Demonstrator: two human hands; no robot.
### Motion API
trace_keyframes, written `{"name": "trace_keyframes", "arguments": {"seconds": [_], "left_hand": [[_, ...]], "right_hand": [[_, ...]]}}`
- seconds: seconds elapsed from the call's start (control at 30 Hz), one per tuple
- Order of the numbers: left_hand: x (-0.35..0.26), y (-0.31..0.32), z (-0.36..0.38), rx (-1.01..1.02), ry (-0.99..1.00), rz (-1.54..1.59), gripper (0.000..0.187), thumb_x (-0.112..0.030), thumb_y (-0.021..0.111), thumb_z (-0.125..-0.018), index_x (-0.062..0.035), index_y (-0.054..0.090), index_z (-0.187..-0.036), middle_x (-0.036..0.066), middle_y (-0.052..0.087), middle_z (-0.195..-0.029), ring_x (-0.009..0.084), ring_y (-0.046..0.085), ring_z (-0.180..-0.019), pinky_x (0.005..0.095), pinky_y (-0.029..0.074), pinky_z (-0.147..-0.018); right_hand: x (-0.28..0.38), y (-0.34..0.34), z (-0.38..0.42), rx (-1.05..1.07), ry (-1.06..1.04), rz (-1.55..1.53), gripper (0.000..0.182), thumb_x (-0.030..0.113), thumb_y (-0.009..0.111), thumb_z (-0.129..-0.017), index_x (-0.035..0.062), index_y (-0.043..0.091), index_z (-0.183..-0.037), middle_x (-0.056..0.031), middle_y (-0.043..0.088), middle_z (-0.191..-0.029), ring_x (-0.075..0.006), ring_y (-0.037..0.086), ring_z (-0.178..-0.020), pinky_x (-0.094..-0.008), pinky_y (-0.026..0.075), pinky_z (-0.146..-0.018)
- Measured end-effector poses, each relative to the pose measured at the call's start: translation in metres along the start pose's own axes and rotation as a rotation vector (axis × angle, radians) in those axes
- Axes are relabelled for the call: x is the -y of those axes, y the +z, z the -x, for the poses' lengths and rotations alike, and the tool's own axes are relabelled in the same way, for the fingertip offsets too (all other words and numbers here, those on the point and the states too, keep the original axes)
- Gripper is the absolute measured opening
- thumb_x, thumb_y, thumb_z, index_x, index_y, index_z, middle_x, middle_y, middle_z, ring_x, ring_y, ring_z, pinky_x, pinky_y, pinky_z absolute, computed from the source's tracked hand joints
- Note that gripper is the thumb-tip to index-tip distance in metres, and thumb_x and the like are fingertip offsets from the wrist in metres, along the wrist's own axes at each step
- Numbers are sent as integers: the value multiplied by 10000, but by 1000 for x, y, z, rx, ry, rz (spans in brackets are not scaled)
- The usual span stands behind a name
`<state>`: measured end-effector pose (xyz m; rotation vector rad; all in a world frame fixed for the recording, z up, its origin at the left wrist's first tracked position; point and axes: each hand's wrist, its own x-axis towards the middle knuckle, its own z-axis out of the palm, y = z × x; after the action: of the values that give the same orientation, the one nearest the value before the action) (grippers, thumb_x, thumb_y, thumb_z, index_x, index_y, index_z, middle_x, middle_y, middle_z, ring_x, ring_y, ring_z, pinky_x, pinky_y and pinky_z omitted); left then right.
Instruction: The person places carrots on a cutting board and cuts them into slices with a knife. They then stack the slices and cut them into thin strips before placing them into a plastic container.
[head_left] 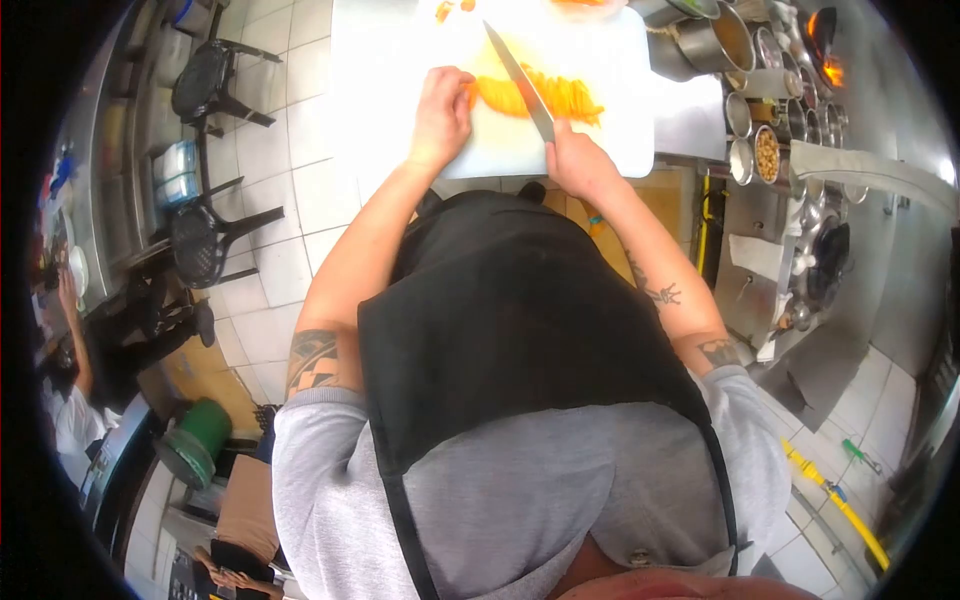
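A white cutting board (620, 145) lies in front of me under bright light. On it is an orange vegetable (500, 96), whole-looking at the left and cut into thin slices (570, 98) at the right; glare hides its exact kind. My left hand (443, 115) has its fingers curled against the vegetable's left end. My right hand (580, 160) is closed round the handle of a kitchen knife (518, 75). The blade slants up and to the left across the vegetable. Small orange-red pieces (443, 11) lie at the board's far edge.
To the right stand metal pots (715, 42), a container of light brown pieces (767, 155) and a burner flame (833, 70). Black stools (205, 245) and a green bin (195, 440) are at left. Another person's arm (75, 330) shows at far left.
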<state>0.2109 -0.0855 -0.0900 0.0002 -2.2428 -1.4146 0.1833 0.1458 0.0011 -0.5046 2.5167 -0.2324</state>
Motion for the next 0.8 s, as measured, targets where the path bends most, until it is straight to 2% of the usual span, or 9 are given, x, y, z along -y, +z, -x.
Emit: {"name": "trace_keyframes", "arguments": {"seconds": [0.2, 0.3, 0.4, 0.5, 0.6, 0.7, 0.8], "left_hand": [[6, -16, -29, 309, 105, -109, 514, 66, 697, -845, -27, 652, -1348, 202, 631, -1284, 416, 610, -1205, 453, 523, -1035], [11, -20, -44, 477, 116, -267, 429, 49, 723, -815, -20, 690, -1237, 206, 645, -1257, 396, 637, -1153, 449, 533, -1010], [7, -24, -57, 589, -6, -451, 300, 14, 740, -807, -17, 696, -1102, 198, 658, -1205, 385, 651, -1105, 451, 541, -968], [1, -31, -68, 713, -67, -351, 217, -22, 746, -814, -30, 678, -1020, 191, 655, -1180, 392, 647, -1087, 462, 543, -937], [-1, -24, -74, 710, -23, -208, 281, -18, 759, -834, -69, 711, -1106, 141, 663, -1176, 347, 674, -1087, 432, 552, -918], [3, -13, -60, 492, 157, -333, 260, -20, 727, -859, -81, 714, -1111, 114, 659, -1200, 339, 669, -1110, 434, 549, -930], [0, -9, -45, 408, 163, -275, 254, -19, 704, -872, -91, 713, -1115, 93, 656, -1217, 341, 663, -1123, 439, 551, -937]], "right_hand": [[4, -1, 1, -2, 18, 11, 285, 127, 441, -987, -65, 498, -1191, -338, 720, -955, -499, 715, -948, -577, 561, -871], [3, 1, 1, -21, 9, 20, 297, 131, 442, -988, -68, 497, -1201, -332, 723, -943, -501, 716, -934, -575, 563, -865], [1, 5, -1, -43, 5, 29, 303, 137, 447, -990, -67, 502, -1207, -327, 725, -930, -501, 717, -919, -573, 565, -859], [0, 7, 0, -65, 9, 37, 293, 144, 457, -994, -62, 510, -1195, -323, 726, -923, -496, 718, -909, -573, 566, -852], [-1, 6, -2, -78, 2, 27, 289, 165, 487, -1005, -57, 505, -1189, -328, 717, -918, -502, 707, -904, -578, 557, -843], [-5, 11, 1, -81, -13, 5, 308, 201, 530, -1025, -52, 483, -1194, -342, 700, -914, -521, 685, -897, -587, 540, -833], [-5, 11, 3, -113, -25, -4, 290, 186, 518, -1017, -49, 493, -1185, -329, 708, -912, -514, 691, -898, -582, 547, -831]]}}
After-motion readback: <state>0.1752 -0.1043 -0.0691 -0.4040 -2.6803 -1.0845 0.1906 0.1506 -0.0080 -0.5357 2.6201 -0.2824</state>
